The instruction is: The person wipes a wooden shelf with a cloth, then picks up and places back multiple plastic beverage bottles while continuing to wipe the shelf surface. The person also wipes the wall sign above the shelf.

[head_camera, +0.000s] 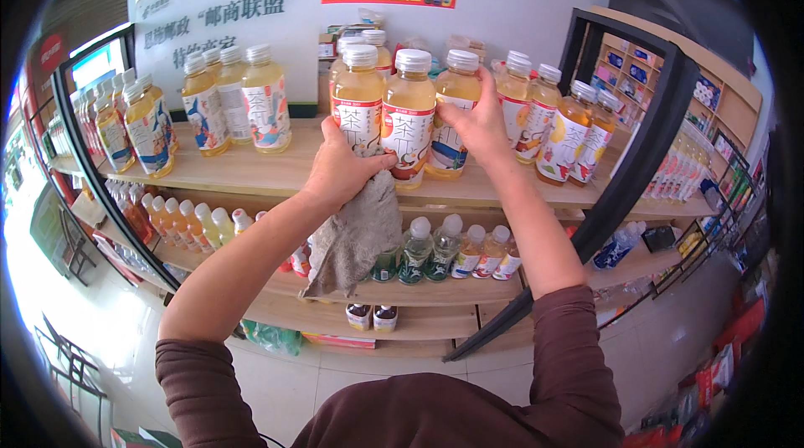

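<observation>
My left hand (342, 168) holds a grey cloth (359, 234), which hangs down over the shelf's front edge. Its fingers and thumb rest against the lower part of a plastic tea bottle (357, 93) with a white cap and red-topped label. Just right of that stands a matching front bottle (408, 134), close to my left thumb. My right hand (480, 121) grips a tea bottle (453, 134) with a blue picture on its label, thumb at its left side and fingers behind. These bottles stand upright on the wooden top shelf (301, 165).
More tea bottles stand left (267, 99) and right (565, 134) on this shelf. Lower shelves carry juice bottles (179, 222) and green-labelled bottles (416, 253). A black metal post (653, 128) rises at right. Chairs (72, 354) stand on the tiled floor (282, 379).
</observation>
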`<action>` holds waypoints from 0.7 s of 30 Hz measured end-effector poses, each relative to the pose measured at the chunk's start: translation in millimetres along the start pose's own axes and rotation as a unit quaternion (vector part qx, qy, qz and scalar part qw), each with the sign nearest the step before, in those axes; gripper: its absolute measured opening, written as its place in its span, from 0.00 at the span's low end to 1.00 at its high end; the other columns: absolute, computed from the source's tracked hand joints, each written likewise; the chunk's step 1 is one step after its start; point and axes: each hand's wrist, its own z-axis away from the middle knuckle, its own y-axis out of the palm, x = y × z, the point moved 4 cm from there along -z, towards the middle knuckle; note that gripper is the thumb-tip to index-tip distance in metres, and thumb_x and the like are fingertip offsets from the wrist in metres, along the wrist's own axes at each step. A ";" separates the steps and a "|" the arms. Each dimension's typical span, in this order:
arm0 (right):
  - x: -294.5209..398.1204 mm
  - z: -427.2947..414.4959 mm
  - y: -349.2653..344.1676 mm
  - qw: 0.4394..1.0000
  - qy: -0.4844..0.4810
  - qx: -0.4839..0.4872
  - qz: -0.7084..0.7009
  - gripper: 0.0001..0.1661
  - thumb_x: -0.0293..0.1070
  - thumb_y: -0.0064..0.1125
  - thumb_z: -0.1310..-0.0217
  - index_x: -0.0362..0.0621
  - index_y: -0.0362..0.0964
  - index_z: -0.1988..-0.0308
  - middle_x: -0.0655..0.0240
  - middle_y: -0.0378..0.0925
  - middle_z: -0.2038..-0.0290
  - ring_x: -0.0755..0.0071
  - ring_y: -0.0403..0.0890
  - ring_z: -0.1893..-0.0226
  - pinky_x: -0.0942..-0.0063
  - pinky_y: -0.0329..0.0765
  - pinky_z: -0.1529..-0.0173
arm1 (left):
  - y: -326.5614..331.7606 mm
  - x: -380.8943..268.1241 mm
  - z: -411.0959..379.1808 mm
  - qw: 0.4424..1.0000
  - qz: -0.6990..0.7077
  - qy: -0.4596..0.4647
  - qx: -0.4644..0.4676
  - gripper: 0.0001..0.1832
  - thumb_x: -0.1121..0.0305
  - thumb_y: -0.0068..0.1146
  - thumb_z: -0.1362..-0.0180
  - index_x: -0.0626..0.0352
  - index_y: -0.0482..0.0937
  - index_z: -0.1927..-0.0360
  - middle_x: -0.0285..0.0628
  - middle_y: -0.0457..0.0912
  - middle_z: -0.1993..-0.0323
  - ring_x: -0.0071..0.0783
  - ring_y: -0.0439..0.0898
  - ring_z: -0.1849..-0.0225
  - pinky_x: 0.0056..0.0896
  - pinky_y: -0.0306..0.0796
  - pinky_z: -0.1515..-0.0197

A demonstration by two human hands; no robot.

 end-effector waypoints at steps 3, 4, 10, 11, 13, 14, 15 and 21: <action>5.1 15.8 -23.8 0.995 -0.031 -0.054 0.083 0.47 0.38 0.71 0.54 0.34 0.53 0.41 0.51 0.73 0.50 0.57 0.77 0.50 0.65 0.73 0.46 | 18.0 -8.4 -0.4 0.999 0.013 -0.005 0.030 0.47 0.63 0.75 0.58 0.69 0.52 0.45 0.56 0.73 0.48 0.45 0.74 0.44 0.40 0.70 0.44; 12.4 21.3 -26.5 0.993 -0.040 -0.066 0.087 0.47 0.39 0.70 0.54 0.35 0.53 0.41 0.50 0.73 0.50 0.56 0.77 0.50 0.65 0.73 0.46 | 21.8 -10.9 0.0 0.999 0.016 -0.012 0.039 0.46 0.64 0.75 0.58 0.69 0.52 0.45 0.56 0.73 0.48 0.44 0.74 0.44 0.40 0.70 0.44; 18.3 40.3 -46.0 0.985 -0.033 -0.128 0.116 0.46 0.40 0.68 0.54 0.33 0.53 0.41 0.47 0.70 0.50 0.51 0.75 0.50 0.60 0.71 0.46 | 47.6 -17.1 -5.9 0.997 0.045 0.026 0.059 0.46 0.63 0.75 0.59 0.69 0.53 0.46 0.58 0.72 0.47 0.42 0.74 0.44 0.40 0.69 0.43; 17.1 43.8 -51.1 0.975 -0.056 -0.142 0.162 0.46 0.41 0.68 0.54 0.33 0.53 0.41 0.47 0.70 0.50 0.49 0.74 0.50 0.59 0.70 0.46 | 51.9 -15.4 -7.5 0.997 0.030 0.038 0.061 0.46 0.62 0.75 0.59 0.69 0.53 0.46 0.58 0.72 0.47 0.42 0.74 0.44 0.40 0.69 0.43; 14.1 47.9 -61.9 0.950 -0.109 -0.169 0.238 0.47 0.41 0.68 0.54 0.32 0.53 0.41 0.46 0.70 0.51 0.46 0.72 0.50 0.56 0.69 0.46 | 64.3 -18.9 -10.7 0.996 0.003 0.064 0.059 0.46 0.60 0.76 0.59 0.69 0.53 0.46 0.59 0.73 0.48 0.44 0.74 0.45 0.40 0.69 0.43; 9.1 50.0 -67.8 0.938 -0.136 -0.183 0.262 0.47 0.42 0.67 0.54 0.32 0.53 0.41 0.46 0.69 0.51 0.45 0.71 0.50 0.54 0.68 0.45 | 72.5 -18.9 -12.6 0.996 0.000 0.068 0.065 0.47 0.59 0.76 0.59 0.69 0.53 0.46 0.59 0.73 0.48 0.46 0.75 0.45 0.40 0.69 0.43; 6.1 50.6 -72.0 0.924 -0.165 -0.196 0.284 0.47 0.42 0.67 0.54 0.31 0.53 0.40 0.46 0.68 0.51 0.44 0.70 0.50 0.53 0.67 0.45 | 79.7 -20.2 -14.3 0.995 -0.002 0.071 0.070 0.47 0.58 0.76 0.60 0.69 0.53 0.46 0.60 0.74 0.49 0.47 0.75 0.45 0.41 0.69 0.44; 13.6 51.1 -97.4 0.891 -0.160 -0.230 0.358 0.48 0.41 0.65 0.52 0.31 0.50 0.39 0.44 0.64 0.47 0.43 0.67 0.47 0.53 0.64 0.42 | 102.6 -51.1 -9.9 0.992 -0.014 -0.021 0.120 0.50 0.57 0.76 0.60 0.70 0.52 0.43 0.60 0.72 0.47 0.47 0.73 0.42 0.40 0.67 0.41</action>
